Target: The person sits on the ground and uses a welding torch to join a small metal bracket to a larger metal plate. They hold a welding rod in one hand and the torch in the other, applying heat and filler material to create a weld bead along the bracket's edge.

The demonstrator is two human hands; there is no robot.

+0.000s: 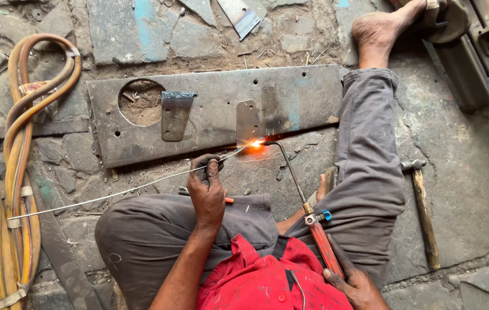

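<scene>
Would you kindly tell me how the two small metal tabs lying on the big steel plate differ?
The left tab tapers toward its lower end and sits beside the round hole, away from the flame. The right tab is rounded-rectangular with a small hole, and the torch flame glows at its lower edge. Both are grey steel lying flat on the plate.
</scene>
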